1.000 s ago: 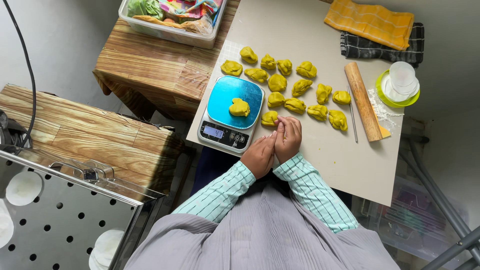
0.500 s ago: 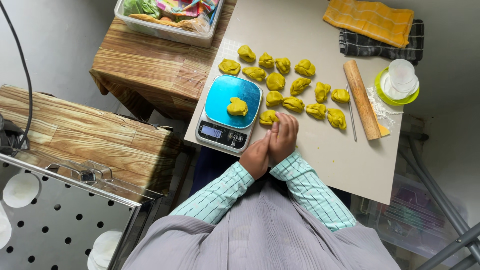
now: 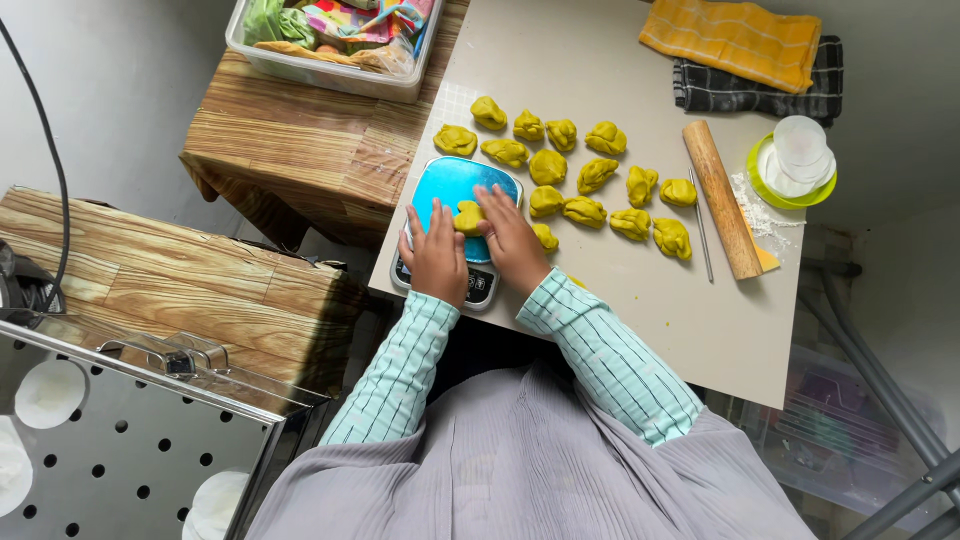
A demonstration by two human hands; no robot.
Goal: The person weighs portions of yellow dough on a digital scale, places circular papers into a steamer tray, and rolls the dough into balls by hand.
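Item: kitchen scale [image 3: 462,220] with blue platform, standing at the near-left corner of a pale work table [image 3: 640,320], its display partly hidden under the wrists; one lump of yellow dough [image 3: 468,216] lies on the platform, seemingly being weighed as a portion.

Left hand [image 3: 436,254]: laid flat on the left of the platform, fingers loosely spread and reaching the lump's left side; touching, not closed round it.

Right hand [image 3: 512,236]: on the right of the platform, fingers gently curved, tips against the lump's right side; the two hands cup the lump between them, neither gripping it firmly.

Portioned dough pieces [image 3: 580,175]: more than a dozen yellow lumps in loose rows just to the right of and beyond the scale, kept apart, likely so they do not stick.

Wooden rolling pin [image 3: 722,198]: right of the lumps, lying lengthwise; a thin metal rod [image 3: 702,222] just beside it.

Green-rimmed dish [image 3: 792,165]: far right, holding round white discs; loose flour near it.

Folded cloths: one orange [image 3: 732,38], one dark checked [image 3: 760,92], far right.

Clear plastic tub [image 3: 330,45]: on a wood-grain side table, far left, filled with coloured packets.
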